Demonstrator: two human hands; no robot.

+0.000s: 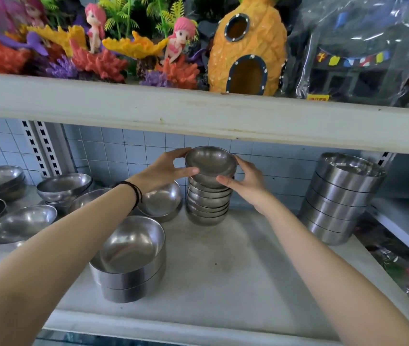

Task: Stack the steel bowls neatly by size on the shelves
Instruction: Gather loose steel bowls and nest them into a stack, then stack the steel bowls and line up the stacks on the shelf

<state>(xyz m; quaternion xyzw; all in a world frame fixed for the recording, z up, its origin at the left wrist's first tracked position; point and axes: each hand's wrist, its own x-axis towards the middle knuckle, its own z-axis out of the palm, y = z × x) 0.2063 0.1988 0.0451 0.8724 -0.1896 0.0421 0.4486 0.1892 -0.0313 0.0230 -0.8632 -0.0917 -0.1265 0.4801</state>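
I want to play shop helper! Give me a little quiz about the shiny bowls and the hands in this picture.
1. True or false: the left hand and the right hand both hold the small bowl over the stack of small bowls.
2. What stands on the upper shelf? A) pineapple house B) teapot C) books
3. Fill in: the dark wristband is on the ___ wrist.
Key: 1 true; 2 A; 3 left.
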